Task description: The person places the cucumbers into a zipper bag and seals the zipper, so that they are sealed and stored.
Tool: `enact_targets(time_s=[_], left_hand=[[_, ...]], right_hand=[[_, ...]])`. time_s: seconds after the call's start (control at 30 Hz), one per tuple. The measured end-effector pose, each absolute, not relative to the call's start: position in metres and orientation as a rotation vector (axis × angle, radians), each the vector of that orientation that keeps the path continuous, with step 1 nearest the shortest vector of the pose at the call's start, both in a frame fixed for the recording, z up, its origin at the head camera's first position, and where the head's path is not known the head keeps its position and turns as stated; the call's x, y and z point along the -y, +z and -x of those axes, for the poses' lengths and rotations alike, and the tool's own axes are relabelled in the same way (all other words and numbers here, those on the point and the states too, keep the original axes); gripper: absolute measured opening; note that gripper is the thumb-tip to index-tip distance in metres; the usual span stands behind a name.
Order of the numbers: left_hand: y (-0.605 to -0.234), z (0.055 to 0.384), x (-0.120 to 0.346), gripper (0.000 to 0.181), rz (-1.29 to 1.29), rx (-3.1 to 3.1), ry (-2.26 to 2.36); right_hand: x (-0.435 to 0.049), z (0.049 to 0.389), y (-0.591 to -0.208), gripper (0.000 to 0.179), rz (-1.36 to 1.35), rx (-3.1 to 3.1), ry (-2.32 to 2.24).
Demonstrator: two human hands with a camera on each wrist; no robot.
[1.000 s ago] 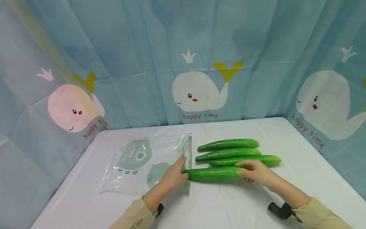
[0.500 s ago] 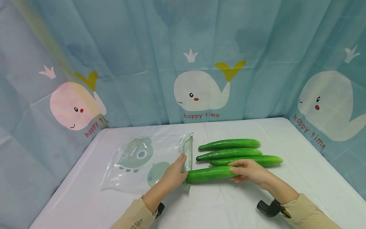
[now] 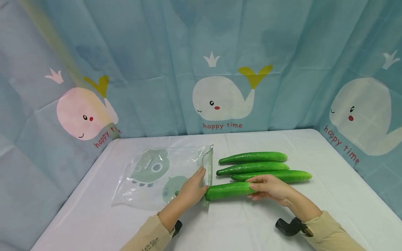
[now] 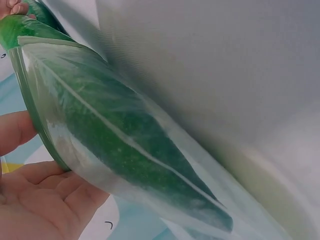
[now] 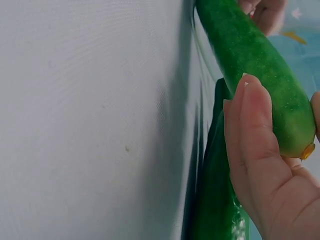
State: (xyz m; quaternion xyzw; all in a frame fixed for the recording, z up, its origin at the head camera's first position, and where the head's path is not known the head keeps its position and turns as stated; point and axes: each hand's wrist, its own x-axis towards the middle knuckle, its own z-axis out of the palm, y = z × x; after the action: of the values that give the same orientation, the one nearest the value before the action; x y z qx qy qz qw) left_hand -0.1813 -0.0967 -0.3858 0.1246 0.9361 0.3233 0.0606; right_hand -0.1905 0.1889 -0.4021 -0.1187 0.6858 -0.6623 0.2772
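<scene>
A clear zip bag [image 3: 161,178] with pale green cartoon prints lies flat on the left, its mouth facing right. My left hand [image 3: 192,190] grips the mouth by its green edge. My right hand [image 3: 272,189] holds a green cucumber [image 3: 229,190] near its blunt end, fingers and thumb on opposite sides. The cucumber's narrower part is inside the bag; in the left wrist view, the cucumber [image 4: 120,135] shows through the film. The right wrist view shows the blunt end of the cucumber [image 5: 270,75] outside, between fingers [image 5: 257,120] and thumb.
Behind the right hand, several more cucumbers [image 3: 252,168] lie side by side on the white tablecloth [image 3: 251,223]. A blue curtain [image 3: 157,104] with whale prints hangs along the back and both sides of the table.
My right hand has moved left, pushing the cucumber farther into the bag, so less of it shows outside. The left hand keeps its hold on the bag's mouth.
</scene>
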Motion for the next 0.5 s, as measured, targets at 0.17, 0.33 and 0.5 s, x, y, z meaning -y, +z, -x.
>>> enact_targets(time_s=[0.17,0.33,0.5], left_hand=[[-0.3845,0.1812,0.0969,0.058,-0.378,-2.836,0.978],[-0.3845,0.1815,0.0973,0.057,-0.379,-2.837,0.987],[-0.3849,0.1807,0.0976,0.057,-0.38,-2.83,0.999]], right_hand=[[-0.1874,0.1919,-0.4044,0.058,0.334,-1.805,-1.785],[-0.1841,0.1926,-0.405,0.055,0.356,-1.76,-1.796],[-0.1795,0.1924,-0.4049,0.05,0.386,-1.711,-1.813]])
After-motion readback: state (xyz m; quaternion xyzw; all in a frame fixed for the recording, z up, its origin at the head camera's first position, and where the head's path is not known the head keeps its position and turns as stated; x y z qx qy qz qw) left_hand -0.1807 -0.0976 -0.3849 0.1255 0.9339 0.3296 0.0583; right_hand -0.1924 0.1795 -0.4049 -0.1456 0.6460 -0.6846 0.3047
